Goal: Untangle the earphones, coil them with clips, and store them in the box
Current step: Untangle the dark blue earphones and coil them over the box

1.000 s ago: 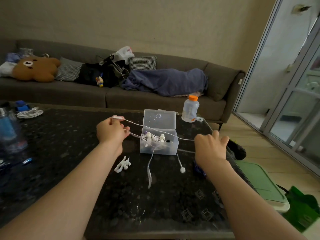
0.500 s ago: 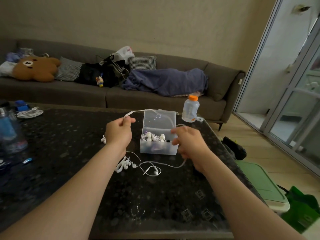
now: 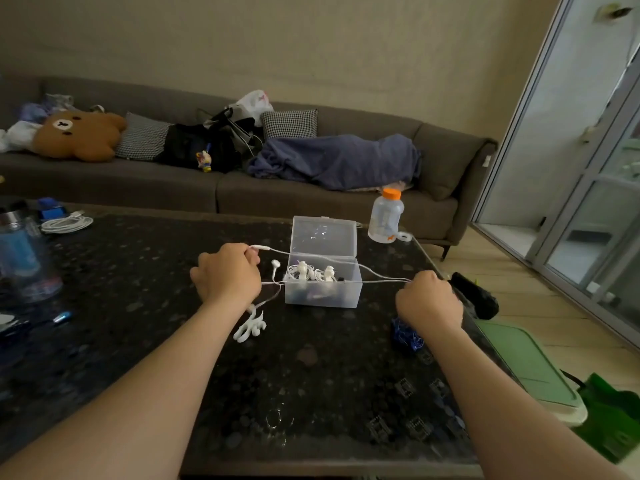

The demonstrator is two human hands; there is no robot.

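Observation:
A white earphone cable [image 3: 377, 276] is stretched in two strands between my hands, passing over the clear plastic box [image 3: 322, 293]. My left hand [image 3: 227, 273] grips one end left of the box, with the plug end sticking out past my fingers. My right hand [image 3: 427, 301] grips the other end to the right. One earbud [image 3: 275, 264] dangles beside the box. The box's lid [image 3: 323, 235] stands open, and coiled white earphones [image 3: 313, 271] lie inside. White clips [image 3: 250, 328] lie on the dark table [image 3: 304, 382] near my left wrist.
A bottle with an orange cap [image 3: 385, 216] stands behind the box. A small blue bundle [image 3: 405, 336] lies under my right wrist. A blue bottle [image 3: 20, 254] and a coiled white cable [image 3: 67, 223] sit at the far left. A green-lidded bin [image 3: 526, 368] stands beside the table's right edge.
My hands were close together by the box with the cable slack on the table. They have moved apart, and the cable now runs taut over the box.

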